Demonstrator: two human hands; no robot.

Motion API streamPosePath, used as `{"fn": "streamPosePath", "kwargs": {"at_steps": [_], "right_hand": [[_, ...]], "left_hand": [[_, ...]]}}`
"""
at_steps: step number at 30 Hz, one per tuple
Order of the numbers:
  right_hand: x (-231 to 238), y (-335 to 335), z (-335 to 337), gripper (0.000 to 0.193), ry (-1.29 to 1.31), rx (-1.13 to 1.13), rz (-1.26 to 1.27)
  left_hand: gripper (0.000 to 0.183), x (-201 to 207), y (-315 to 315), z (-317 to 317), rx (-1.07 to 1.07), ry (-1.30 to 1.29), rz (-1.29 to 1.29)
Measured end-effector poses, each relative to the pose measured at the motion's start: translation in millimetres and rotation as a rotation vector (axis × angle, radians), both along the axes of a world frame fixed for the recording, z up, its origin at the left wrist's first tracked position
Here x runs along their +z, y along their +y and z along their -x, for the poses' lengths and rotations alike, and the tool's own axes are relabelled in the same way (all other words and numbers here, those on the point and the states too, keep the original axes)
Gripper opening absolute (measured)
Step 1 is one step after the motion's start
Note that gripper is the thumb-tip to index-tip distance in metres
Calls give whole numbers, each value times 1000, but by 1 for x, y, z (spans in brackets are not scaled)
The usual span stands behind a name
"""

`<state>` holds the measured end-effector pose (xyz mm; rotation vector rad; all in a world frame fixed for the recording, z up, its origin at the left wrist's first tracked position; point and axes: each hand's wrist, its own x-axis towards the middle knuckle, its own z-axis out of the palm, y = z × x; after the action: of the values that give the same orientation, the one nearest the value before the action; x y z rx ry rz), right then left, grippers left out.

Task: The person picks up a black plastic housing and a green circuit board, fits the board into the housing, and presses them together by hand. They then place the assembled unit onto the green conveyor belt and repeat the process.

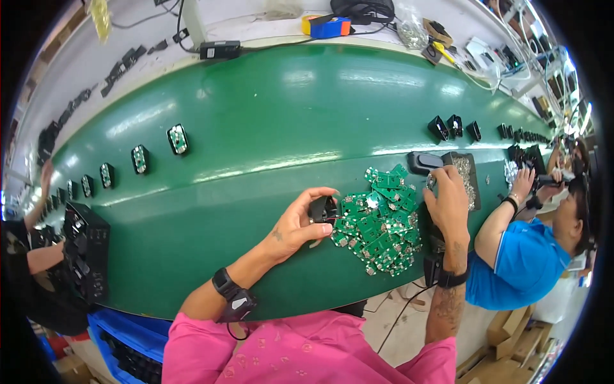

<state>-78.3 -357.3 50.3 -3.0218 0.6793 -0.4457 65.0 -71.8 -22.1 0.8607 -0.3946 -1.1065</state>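
Observation:
My left hand (295, 224) is closed round a small black plastic housing (323, 209), its open side tilted toward the right. A thin red wire shows at the housing's edge. Right beside it lies a heap of green circuit boards (377, 230) with small silvery parts on them. Beyond the heap's right edge, my right hand (449, 198) has its fingers bent together by a black, rounded device (425, 162). Something small and dark shows at those fingertips, too small to name. A tray of small metal pieces (472, 185) sits just behind that hand.
Black housings with boards inside (178, 139) form a row along the left of the green table (256, 109). More black housings (439, 128) stand at the far right. A black crate (87, 253) is at the left edge. A co-worker in blue (527, 256) sits close on the right.

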Motion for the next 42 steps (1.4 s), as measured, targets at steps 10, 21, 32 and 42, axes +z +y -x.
{"fn": "streamPosePath", "kwargs": {"at_steps": [10,21,32,42], "right_hand": [[-28,127,27,44,-428,156,-1113],[-61,153,28,49,-693,188,-1163],[-68,152,26,45,-617,75,-838],[-63,150,28,47,-510,102,-732]], "left_hand": [[82,-4,7,18,393,-928,-96],[75,-1,1,22,520,-1451,125],[75,-6,-4,21,320,-1093,99],[78,-4,-3,25,-39,-422,79]]}}
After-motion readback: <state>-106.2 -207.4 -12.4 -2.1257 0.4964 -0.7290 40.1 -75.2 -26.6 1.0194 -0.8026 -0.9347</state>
